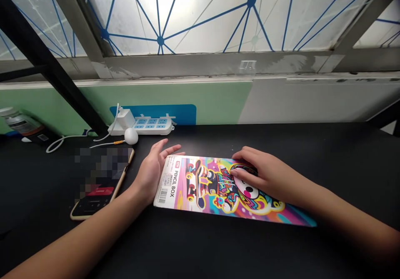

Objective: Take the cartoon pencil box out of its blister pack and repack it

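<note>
A flat, brightly printed pencil box (200,185) lies on the black table (200,245), its left end labelled "PENCIL BOX". My left hand (153,168) rests against the box's left end, fingers stretched out and apart, holding nothing. My right hand (265,174) lies palm down on top of the box's lid near its middle, fingers loosely curved and pressing on the surface without gripping anything.
A phone (100,183) lies left of my left hand. Behind it are a white power strip (146,124) with a plugged charger, a white ball-shaped object (131,136) and a cable. A bottle (18,122) lies at far left. A black diagonal frame bar (53,66) crosses the wall.
</note>
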`<state>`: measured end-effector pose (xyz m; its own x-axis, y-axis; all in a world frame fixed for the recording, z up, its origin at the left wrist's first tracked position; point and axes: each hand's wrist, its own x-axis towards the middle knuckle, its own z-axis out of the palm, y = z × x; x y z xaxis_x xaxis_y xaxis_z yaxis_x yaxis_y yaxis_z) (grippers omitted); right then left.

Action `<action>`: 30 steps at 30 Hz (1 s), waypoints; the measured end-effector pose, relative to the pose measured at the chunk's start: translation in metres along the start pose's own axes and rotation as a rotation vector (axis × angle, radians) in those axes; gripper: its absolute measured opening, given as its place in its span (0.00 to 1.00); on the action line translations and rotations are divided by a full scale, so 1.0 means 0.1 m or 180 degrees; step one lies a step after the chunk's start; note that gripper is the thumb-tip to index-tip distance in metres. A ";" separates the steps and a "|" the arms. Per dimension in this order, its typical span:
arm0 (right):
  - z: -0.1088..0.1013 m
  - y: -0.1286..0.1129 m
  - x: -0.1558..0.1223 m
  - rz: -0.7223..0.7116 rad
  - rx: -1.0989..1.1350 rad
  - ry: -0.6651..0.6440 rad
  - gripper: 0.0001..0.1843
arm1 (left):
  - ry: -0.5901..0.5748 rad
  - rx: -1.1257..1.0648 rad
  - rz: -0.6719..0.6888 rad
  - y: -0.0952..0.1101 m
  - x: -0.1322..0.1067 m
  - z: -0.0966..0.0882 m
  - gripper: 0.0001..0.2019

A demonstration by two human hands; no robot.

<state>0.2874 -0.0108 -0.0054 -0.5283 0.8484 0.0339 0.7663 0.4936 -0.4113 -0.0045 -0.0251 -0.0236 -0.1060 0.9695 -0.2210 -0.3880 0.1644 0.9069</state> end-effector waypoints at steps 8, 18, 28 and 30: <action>-0.01 -0.04 -0.06 -0.0535 -0.0589 0.1040 0.23 | -0.0430 0.0969 0.0781 0.00 -0.12 0.00 0.18; -0.02 -0.27 -0.32 -0.1186 -0.1051 0.1948 0.06 | -0.0868 0.2644 0.3530 0.16 -0.27 -0.10 0.09; 0.06 -0.58 -0.47 -0.1304 -0.1498 0.1684 0.09 | -0.1376 0.4232 0.4123 0.38 -0.43 -0.07 0.11; 0.11 -0.57 -0.46 -0.1421 -0.1820 0.1582 0.11 | -0.1592 0.4568 0.4027 0.35 -0.45 -0.03 0.08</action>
<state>0.2634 -0.0802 0.0063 -0.7041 0.4726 0.5300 0.6622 0.7064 0.2498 -0.0162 -0.0634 0.0170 0.6413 0.5437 0.5414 0.6118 -0.7882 0.0668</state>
